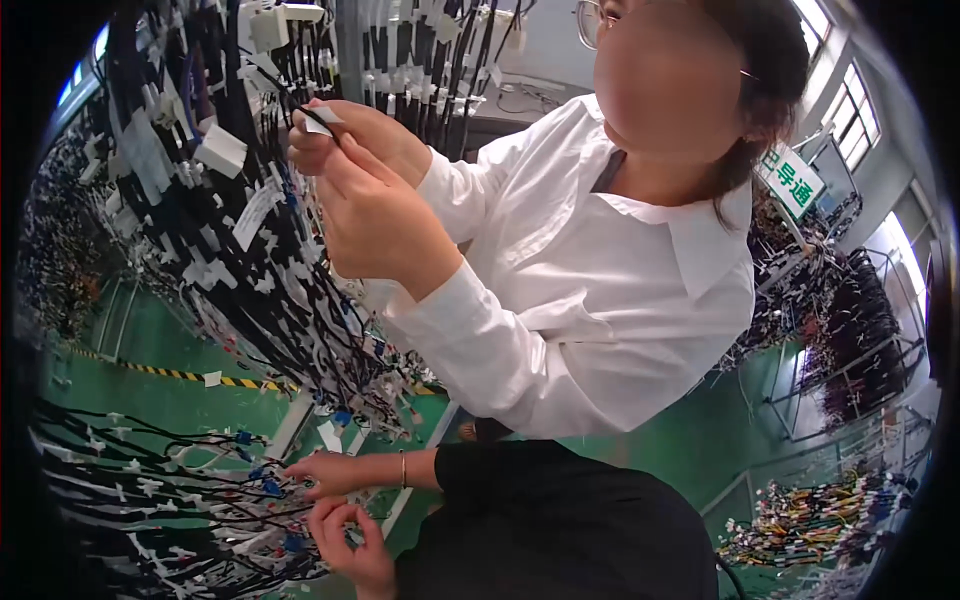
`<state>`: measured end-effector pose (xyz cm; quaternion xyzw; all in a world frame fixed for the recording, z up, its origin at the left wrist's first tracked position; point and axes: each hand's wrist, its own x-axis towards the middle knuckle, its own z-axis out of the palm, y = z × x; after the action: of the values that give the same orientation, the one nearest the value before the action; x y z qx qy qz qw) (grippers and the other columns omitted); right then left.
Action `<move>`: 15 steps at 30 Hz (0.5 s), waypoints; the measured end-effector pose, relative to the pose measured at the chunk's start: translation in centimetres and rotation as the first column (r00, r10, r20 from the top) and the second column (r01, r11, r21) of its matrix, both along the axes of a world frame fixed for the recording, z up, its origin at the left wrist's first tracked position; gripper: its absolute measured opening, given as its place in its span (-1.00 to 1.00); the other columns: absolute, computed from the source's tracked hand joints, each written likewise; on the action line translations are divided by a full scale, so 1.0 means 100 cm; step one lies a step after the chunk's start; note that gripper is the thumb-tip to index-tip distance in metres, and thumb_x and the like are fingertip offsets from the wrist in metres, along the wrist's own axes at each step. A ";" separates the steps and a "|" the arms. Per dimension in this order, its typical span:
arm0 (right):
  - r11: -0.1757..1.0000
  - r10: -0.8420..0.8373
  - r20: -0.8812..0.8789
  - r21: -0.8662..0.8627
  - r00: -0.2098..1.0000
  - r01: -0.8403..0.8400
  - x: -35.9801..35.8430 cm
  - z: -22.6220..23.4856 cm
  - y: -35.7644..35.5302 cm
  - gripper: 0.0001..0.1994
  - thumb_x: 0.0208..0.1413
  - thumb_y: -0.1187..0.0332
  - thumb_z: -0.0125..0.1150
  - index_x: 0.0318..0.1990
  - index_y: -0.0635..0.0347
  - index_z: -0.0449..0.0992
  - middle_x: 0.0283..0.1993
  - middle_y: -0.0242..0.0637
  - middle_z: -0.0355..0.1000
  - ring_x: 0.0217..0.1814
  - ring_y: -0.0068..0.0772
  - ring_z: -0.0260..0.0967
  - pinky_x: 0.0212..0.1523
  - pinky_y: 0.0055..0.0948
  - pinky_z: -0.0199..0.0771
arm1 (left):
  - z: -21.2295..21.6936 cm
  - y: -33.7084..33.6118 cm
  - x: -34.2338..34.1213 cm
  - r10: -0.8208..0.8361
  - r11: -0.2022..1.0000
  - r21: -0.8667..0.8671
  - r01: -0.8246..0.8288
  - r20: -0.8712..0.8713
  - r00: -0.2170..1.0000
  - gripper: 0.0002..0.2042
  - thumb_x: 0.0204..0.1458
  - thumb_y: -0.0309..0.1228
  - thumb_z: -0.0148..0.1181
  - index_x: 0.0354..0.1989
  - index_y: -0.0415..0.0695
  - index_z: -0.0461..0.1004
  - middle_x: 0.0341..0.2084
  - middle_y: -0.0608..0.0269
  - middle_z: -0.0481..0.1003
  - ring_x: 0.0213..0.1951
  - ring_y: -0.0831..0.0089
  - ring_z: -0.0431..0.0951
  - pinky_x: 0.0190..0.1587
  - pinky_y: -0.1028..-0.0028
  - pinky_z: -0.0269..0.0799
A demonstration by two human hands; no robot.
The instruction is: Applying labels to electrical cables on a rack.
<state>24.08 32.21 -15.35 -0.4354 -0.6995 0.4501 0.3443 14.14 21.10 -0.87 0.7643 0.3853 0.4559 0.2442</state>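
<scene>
At the lower left, my right hand [322,473], with a bracelet on its wrist, reaches into a spread of black cables [130,490]. Its fingertips close in beside a blue connector [268,487]; what lies between them is too small to make out. Below it, my left hand [352,540] comes up from the lower edge. Its thumb and fingers curl into a loop beside the cable ends, and whatever they pinch is hidden. Above, a co-worker's two hands [375,200] hold a black cable with a white label [322,120].
The co-worker in a white shirt [590,300] stands close on my right. A dense bundle of black cables with white connectors [250,240] hangs before us. Yellow-black tape [170,373] crosses the green floor [145,345]. More wire bundles [810,520] hang on racks at right.
</scene>
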 end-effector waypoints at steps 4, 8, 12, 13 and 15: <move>0.991 0.056 -0.221 -0.108 0.974 -0.082 -0.005 -0.013 0.004 -0.48 0.05 0.24 0.35 0.15 0.26 0.43 -0.06 -0.16 0.55 -0.03 -0.30 0.50 0.03 -0.34 0.44 | 0.002 -0.003 -0.001 -0.003 0.996 -0.087 0.004 0.017 1.000 -0.87 -0.10 -0.66 0.18 -0.36 -0.27 0.41 -0.28 0.04 0.43 -0.21 0.12 0.46 -0.13 0.26 0.39; 0.981 0.068 -0.308 -0.152 0.949 -0.120 0.000 -0.015 0.003 -0.55 0.13 0.24 0.29 0.10 0.32 0.45 -0.11 -0.20 0.56 -0.06 -0.41 0.49 0.02 -0.40 0.43 | 0.006 -0.005 0.002 -0.006 0.994 -0.109 0.008 0.018 1.000 -0.88 -0.10 -0.66 0.18 -0.36 -0.28 0.41 -0.29 0.03 0.43 -0.22 0.13 0.47 -0.14 0.27 0.40; 0.927 0.020 -0.629 -0.280 0.777 -0.250 0.010 -0.012 0.002 -0.72 0.26 0.26 0.16 -0.08 0.33 0.53 -0.17 -0.32 0.55 -0.12 -0.58 0.45 -0.01 -0.50 0.42 | 0.002 -0.006 0.003 -0.022 0.989 -0.146 0.028 0.039 0.999 -0.87 -0.11 -0.66 0.18 -0.36 -0.28 0.42 -0.30 0.03 0.43 -0.24 0.13 0.48 -0.14 0.29 0.40; 0.904 -0.027 -0.636 -0.346 0.771 -0.253 0.012 -0.011 0.004 -0.73 0.26 0.25 0.15 -0.11 0.31 0.54 -0.19 -0.34 0.54 -0.13 -0.60 0.44 -0.02 -0.52 0.41 | 0.001 -0.007 0.002 -0.022 0.989 -0.143 0.028 0.042 0.999 -0.87 -0.11 -0.66 0.18 -0.36 -0.28 0.42 -0.30 0.03 0.43 -0.24 0.13 0.48 -0.14 0.29 0.40; 0.858 -0.125 -0.659 -0.447 0.741 -0.253 0.016 -0.011 0.005 -0.77 0.26 0.24 0.15 -0.18 0.24 0.56 -0.23 -0.40 0.53 -0.15 -0.64 0.42 -0.05 -0.57 0.40 | -0.001 -0.007 0.001 -0.023 0.991 -0.133 0.028 0.036 0.999 -0.87 -0.12 -0.67 0.18 -0.36 -0.28 0.42 -0.31 0.03 0.44 -0.26 0.13 0.48 -0.15 0.29 0.40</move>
<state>25.68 32.72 -16.45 -0.2945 -0.3995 0.7558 0.4272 14.26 20.37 -1.00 0.7433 0.4008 0.4389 0.3070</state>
